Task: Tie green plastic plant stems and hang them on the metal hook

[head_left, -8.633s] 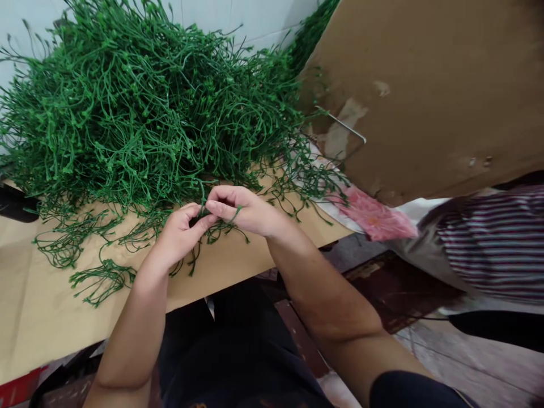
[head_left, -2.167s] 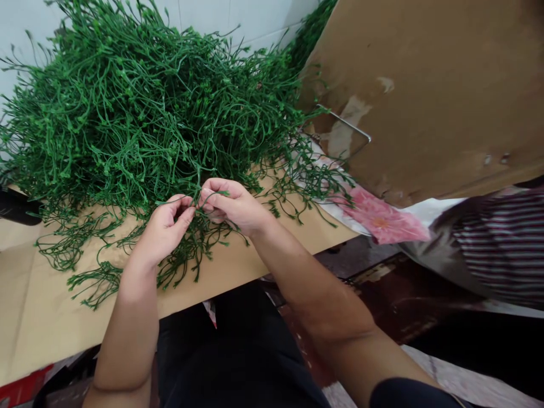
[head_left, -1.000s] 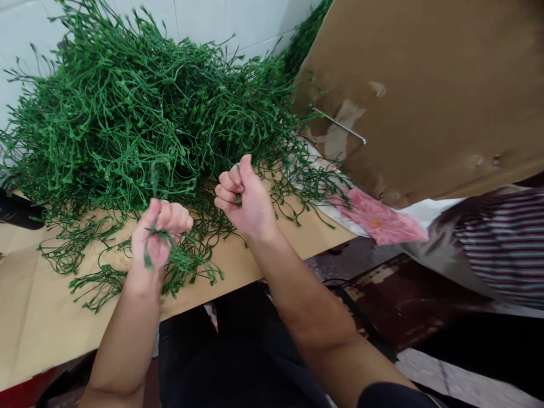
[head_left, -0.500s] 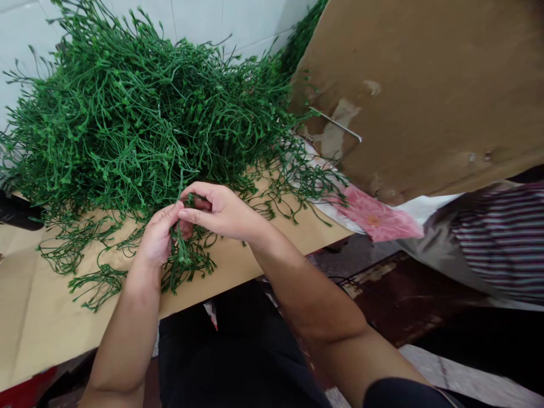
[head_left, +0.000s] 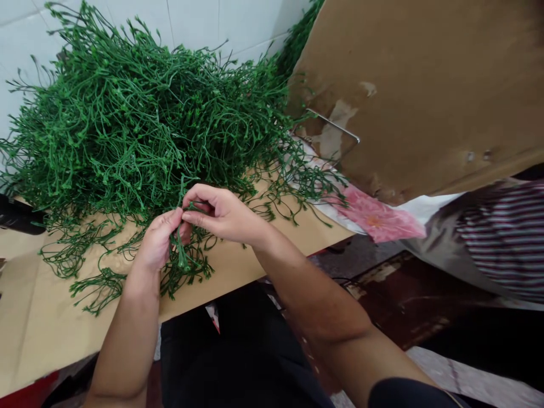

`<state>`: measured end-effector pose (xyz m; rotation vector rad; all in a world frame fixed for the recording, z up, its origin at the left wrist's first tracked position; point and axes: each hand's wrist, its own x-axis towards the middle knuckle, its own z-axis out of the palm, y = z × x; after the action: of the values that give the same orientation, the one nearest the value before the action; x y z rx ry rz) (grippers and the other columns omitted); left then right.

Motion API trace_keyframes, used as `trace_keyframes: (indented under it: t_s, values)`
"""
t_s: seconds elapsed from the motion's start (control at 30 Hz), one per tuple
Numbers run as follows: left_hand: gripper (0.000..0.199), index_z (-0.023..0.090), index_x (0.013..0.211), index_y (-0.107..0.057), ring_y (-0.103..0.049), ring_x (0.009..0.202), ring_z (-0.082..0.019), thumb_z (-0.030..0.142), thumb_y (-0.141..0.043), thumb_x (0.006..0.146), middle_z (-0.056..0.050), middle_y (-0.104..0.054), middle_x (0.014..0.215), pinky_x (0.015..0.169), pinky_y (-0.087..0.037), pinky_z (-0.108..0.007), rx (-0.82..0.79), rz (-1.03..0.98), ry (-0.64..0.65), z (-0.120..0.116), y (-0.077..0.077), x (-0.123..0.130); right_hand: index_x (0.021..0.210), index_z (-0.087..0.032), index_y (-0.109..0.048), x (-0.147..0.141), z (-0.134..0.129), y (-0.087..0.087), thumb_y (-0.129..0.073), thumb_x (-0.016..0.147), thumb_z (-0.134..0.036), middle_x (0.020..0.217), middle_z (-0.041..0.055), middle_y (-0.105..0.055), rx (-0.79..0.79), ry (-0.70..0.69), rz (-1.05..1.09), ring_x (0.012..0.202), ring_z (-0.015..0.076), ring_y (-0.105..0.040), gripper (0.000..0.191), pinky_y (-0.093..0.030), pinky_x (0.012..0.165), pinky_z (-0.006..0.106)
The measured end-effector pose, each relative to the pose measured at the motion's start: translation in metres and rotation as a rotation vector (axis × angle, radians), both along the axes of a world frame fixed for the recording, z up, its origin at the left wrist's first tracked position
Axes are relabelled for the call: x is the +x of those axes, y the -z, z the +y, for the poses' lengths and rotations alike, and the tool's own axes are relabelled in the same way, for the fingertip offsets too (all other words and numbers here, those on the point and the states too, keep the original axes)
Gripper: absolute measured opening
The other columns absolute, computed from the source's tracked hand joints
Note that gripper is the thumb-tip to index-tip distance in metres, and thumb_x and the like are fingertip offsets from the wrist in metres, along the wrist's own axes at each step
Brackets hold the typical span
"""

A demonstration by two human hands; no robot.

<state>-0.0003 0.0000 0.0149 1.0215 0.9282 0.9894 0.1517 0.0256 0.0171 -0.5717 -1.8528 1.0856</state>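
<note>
Thin green plastic-looking stems [head_left: 182, 258] with small forked tips are pinched between my two hands at the near side of a large tangled heap [head_left: 140, 130] of the same stems. My left hand [head_left: 158, 241] is closed on them, its thumb and finger meeting the tips of the other hand. From the right side, my right hand [head_left: 216, 211] pinches strands too, thumb and forefinger together. Some stems hang below the left fingers over a loose clump [head_left: 168, 280]. A smaller separate bunch [head_left: 100, 286] lies left of my left wrist.
Brown board or paper [head_left: 51, 317] covers the worktop. A large cardboard sheet [head_left: 416, 96] leans at the right, with a metal rod [head_left: 335, 124] by its edge. Pink-flowered cloth [head_left: 378, 215] lies beneath it. A black object [head_left: 19, 215] sits at far left; striped fabric [head_left: 505, 238] is at right.
The fingertips have drawn slightly apart and the right hand's grip has shifted a little; both hands stay on the stems. The view has moved slightly.
</note>
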Motion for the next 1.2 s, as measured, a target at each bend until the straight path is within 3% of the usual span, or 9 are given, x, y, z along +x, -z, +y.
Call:
trace_keyframes:
  t_s: [0.17,0.33,0.5,0.67,0.8,0.97,1.03,1.13,1.2]
  values:
    - [0.049,0.015,0.047,-0.042,-0.033,0.043,-0.006,0.054,-0.066,0.067,0.004,-0.036,0.045,0.044,-0.027,-0.021,0.038,0.013,0.01,0.0,0.0,-0.001,0.066,-0.017,-0.043,0.002,0.002,-0.003,-0.054,0.081,-0.023,0.066,-0.0023,-0.038,0.15,0.086,-0.058,0.062,0.0093,-0.035,0.019,-0.031,0.059,0.024]
    - [0.051,0.016,0.048,-0.041,-0.033,0.044,-0.006,0.056,-0.063,0.069,0.004,-0.033,0.046,0.044,-0.028,-0.022,0.08,0.004,0.046,-0.001,-0.002,0.001,0.07,-0.018,-0.041,-0.003,0.001,0.003,-0.043,0.088,-0.044,0.062,-0.002,-0.046,-0.176,-0.173,0.114,0.058,0.0087,-0.042,0.032,-0.037,0.055,0.023]
    - [0.052,0.017,0.046,-0.039,-0.032,0.044,-0.007,0.057,-0.062,0.069,0.004,-0.031,0.045,0.044,-0.026,-0.024,0.106,-0.031,0.082,-0.003,-0.002,0.003,0.06,-0.017,-0.04,-0.01,0.001,0.012,-0.056,0.078,-0.054,0.05,-0.009,-0.026,-0.481,-0.251,0.379,0.044,0.0028,-0.021,0.044,-0.02,0.04,0.018]
    - [0.061,0.017,0.041,-0.027,-0.023,0.035,-0.004,0.059,-0.06,0.07,0.006,-0.021,0.04,0.037,-0.017,-0.022,0.103,-0.142,0.105,-0.007,-0.004,0.003,0.062,-0.019,-0.033,-0.019,-0.008,0.013,-0.06,0.076,-0.05,0.05,-0.0111,-0.023,-0.77,-0.329,0.642,0.038,0.0006,-0.011,0.044,-0.012,0.034,0.015]
    - [0.066,0.018,0.038,-0.02,-0.018,0.032,-0.003,0.062,-0.057,0.071,0.006,-0.016,0.038,0.032,-0.016,-0.021,0.13,-0.157,0.072,-0.01,-0.007,0.005,0.062,-0.02,-0.027,-0.028,-0.018,0.006,-0.05,0.084,-0.049,0.048,-0.0113,-0.02,-0.875,-0.312,0.684,0.037,0.0013,-0.008,0.043,-0.01,0.032,0.013]
    - [0.065,0.018,0.039,-0.015,-0.013,0.031,-0.004,0.053,-0.055,0.077,0.007,-0.008,0.038,0.03,-0.016,-0.02,0.194,-0.265,0.044,-0.011,-0.009,0.004,0.06,-0.02,-0.025,-0.024,-0.015,0.001,-0.053,0.082,-0.048,0.05,-0.0106,-0.018,-0.844,-0.35,0.748,0.037,0.0019,-0.007,0.045,-0.01,0.032,0.014]
    - [0.064,0.017,0.041,-0.014,-0.007,0.032,-0.004,0.048,-0.055,0.079,0.007,-0.002,0.04,0.03,-0.016,-0.019,0.267,-0.367,-0.079,-0.01,-0.012,-0.005,0.059,-0.021,-0.022,-0.01,-0.005,0.002,-0.053,0.082,-0.045,0.051,-0.0097,-0.016,-0.753,-0.234,0.847,0.038,0.0029,-0.007,0.046,-0.011,0.032,0.015]
    - [0.059,0.015,0.043,-0.015,-0.002,0.034,-0.005,0.04,-0.049,0.084,0.007,0.001,0.043,0.031,-0.016,-0.018,0.376,-0.546,-0.278,-0.007,-0.017,-0.024,0.059,-0.021,-0.018,0.022,0.013,0.006,-0.054,0.081,-0.043,0.052,-0.0087,-0.014,-0.517,0.136,0.99,0.04,0.0049,-0.008,0.048,-0.012,0.034,0.018]
    - [0.055,0.016,0.044,-0.019,-0.006,0.035,-0.006,0.039,-0.042,0.088,0.007,-0.003,0.045,0.033,-0.019,-0.018,0.284,-0.548,-0.26,-0.005,-0.02,-0.03,0.059,-0.021,-0.02,0.047,0.024,0.009,-0.052,0.082,-0.045,0.052,-0.0085,-0.014,-0.446,0.367,0.867,0.041,0.0057,-0.01,0.046,-0.013,0.035,0.019]
